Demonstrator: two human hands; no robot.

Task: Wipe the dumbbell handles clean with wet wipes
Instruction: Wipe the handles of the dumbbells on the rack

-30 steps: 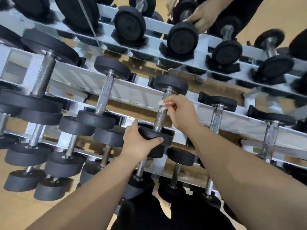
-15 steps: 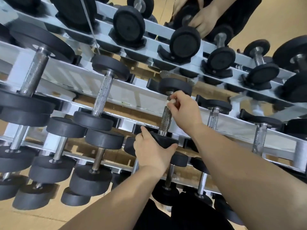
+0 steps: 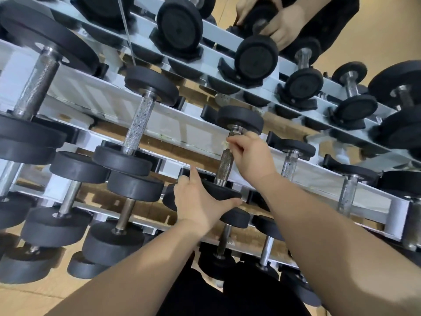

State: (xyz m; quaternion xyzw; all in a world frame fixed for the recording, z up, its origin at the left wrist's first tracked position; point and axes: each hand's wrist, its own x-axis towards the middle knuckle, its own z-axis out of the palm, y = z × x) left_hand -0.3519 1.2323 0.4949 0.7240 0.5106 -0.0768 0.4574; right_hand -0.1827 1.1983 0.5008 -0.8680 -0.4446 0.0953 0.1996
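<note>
A black dumbbell with a knurled steel handle [image 3: 225, 165] lies on the middle tier of a white rack [image 3: 173, 131]. My left hand [image 3: 200, 201] grips its near black head [image 3: 224, 192] from below and the left. My right hand [image 3: 252, 156] pinches a small crumpled whitish wet wipe [image 3: 226, 144] against the upper part of the handle, just under the far head [image 3: 240, 119]. Most of the wipe is hidden by my fingers.
Neighbouring dumbbells flank it: a larger one [image 3: 139, 126] to the left, a smaller one [image 3: 288, 165] to the right. Several more fill the lower tier and the top tier. A mirror at the top shows reflected hands [image 3: 280, 28]. Wooden floor lies below.
My right hand with the wipe has slid up the handle toward the far head, then stayed near the top. My left hand keeps its hold on the near head. The camera shifted slightly.
</note>
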